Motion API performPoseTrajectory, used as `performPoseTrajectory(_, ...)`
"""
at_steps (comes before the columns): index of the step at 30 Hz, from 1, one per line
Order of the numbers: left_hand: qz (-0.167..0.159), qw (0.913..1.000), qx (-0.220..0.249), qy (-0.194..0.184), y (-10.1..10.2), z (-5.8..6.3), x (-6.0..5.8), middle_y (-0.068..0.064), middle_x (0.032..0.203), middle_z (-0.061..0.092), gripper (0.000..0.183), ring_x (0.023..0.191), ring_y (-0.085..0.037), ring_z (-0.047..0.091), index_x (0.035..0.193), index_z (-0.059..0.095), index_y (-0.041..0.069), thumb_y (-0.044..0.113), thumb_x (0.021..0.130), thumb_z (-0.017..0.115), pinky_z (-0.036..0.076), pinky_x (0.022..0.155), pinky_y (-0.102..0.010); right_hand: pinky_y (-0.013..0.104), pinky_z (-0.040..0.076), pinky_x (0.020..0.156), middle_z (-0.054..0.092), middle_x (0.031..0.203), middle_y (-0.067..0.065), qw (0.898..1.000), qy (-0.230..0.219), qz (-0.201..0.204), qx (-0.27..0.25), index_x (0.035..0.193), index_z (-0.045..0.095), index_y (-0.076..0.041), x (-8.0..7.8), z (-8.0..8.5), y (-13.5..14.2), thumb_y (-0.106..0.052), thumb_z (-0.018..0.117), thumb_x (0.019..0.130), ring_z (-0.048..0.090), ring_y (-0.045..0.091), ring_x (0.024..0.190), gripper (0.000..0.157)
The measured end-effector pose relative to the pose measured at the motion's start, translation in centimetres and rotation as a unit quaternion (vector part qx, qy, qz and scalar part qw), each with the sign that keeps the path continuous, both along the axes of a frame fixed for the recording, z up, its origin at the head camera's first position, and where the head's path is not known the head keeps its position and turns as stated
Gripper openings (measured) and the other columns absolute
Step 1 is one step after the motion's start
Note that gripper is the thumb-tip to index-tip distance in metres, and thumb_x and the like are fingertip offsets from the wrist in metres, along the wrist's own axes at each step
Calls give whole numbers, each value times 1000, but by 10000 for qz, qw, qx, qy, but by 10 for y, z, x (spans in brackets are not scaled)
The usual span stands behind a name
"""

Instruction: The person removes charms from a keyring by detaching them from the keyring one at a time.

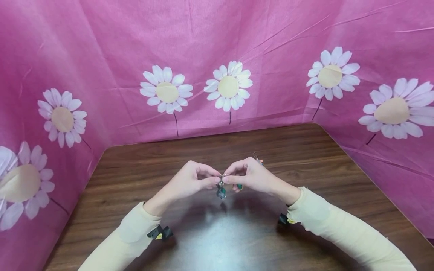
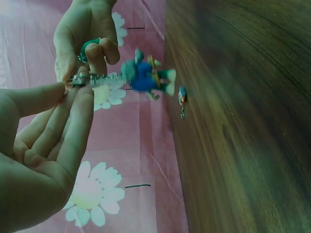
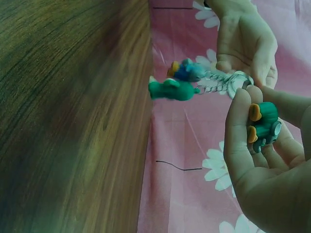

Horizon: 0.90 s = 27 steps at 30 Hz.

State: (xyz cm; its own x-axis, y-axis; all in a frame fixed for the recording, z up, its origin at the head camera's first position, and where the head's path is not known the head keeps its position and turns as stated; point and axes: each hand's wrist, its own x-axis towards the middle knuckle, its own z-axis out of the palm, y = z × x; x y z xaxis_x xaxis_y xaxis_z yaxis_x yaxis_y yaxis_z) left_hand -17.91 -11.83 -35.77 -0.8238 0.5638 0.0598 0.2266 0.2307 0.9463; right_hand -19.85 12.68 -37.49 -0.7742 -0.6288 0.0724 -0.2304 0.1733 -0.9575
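both hands meet above a wooden table (image 1: 305,158): left hand (image 1: 190,182) and right hand (image 1: 252,175) each pinch a key ring (image 1: 222,177) with dangling green charms (image 1: 221,192).

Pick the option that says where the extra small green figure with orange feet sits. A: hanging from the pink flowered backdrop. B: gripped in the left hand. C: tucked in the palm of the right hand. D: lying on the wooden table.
C: the right wrist view shows the small green figure with orange feet nestled in the right hand, apart from the charms hanging on the metal key ring.
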Motion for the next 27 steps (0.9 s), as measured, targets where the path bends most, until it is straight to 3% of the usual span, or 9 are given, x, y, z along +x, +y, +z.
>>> performPoseTrajectory(3, 128, 9989, 169, -413, 1, 1, 0, -12, 96, 77, 22, 85, -26, 75, 110, 75, -3, 10, 92, 74, 64, 79, -41, 30, 58, 56, 74, 81, 10, 9999, 3, -102, 7, 102, 78, -12, -1, 0, 0, -21, 77, 92, 66, 21, 61, 12)
performPoseTrajectory(9, 446, 9889, 747, -1203, 4, -2, 1, -20, 97, 75, 25, 94, -38, 73, 112, 72, -9, 5, 92, 74, 63, 81, -43, 33, 59, 56, 73, 83, 17, 9998, 12, -169, -105, 101, 78, -13, -1, -1, 0, -22, 78, 92, 65, 23, 61, 13)
performPoseTrajectory(14, 718, 9827, 1135, -1272, 7, -8, 3, -22, 94, 75, 25, 91, -39, 73, 111, 71, -11, 3, 91, 74, 62, 83, -50, 34, 60, 57, 72, 84, 23, 9991, 67, -299, -294, 101, 78, -11, -2, -4, -3, -21, 78, 92, 65, 22, 61, 13)
performPoseTrajectory(17, 824, 9784, 1418, -1257, 9, -11, 4, -21, 95, 75, 24, 86, -32, 75, 111, 69, -13, 2, 93, 72, 61, 84, -50, 34, 61, 58, 72, 83, 23, 9974, -44, -421, -591, 103, 76, -6, 0, -7, -6, -16, 76, 94, 65, 20, 62, 14)
performPoseTrajectory(21, 1025, 9643, 1949, -1470, 12, -15, 6, -18, 93, 75, 21, 81, -21, 75, 110, 67, -15, -1, 94, 69, 63, 81, -42, 33, 62, 58, 71, 79, 18, 9927, -101, -624, -1026, 106, 73, 0, 2, -11, -11, -10, 72, 96, 66, 17, 62, 14)
performPoseTrajectory(24, 1221, 9516, 2304, -1626, 13, -16, 7, -16, 92, 75, 20, 81, -21, 75, 110, 67, -14, -2, 94, 68, 64, 79, -38, 33, 62, 56, 72, 80, 14, 9894, -34, -821, -1196, 107, 72, 1, 2, -12, -16, -10, 71, 96, 65, 16, 60, 16)
performPoseTrajectory(27, 1263, 9469, 2400, -1727, 12, -15, 8, -16, 92, 75, 23, 83, -22, 75, 113, 65, -15, -2, 95, 68, 63, 81, -38, 33, 61, 55, 72, 79, 14, 9895, -66, -886, -1140, 108, 73, 0, 3, -11, -18, -12, 72, 96, 65, 16, 58, 18)
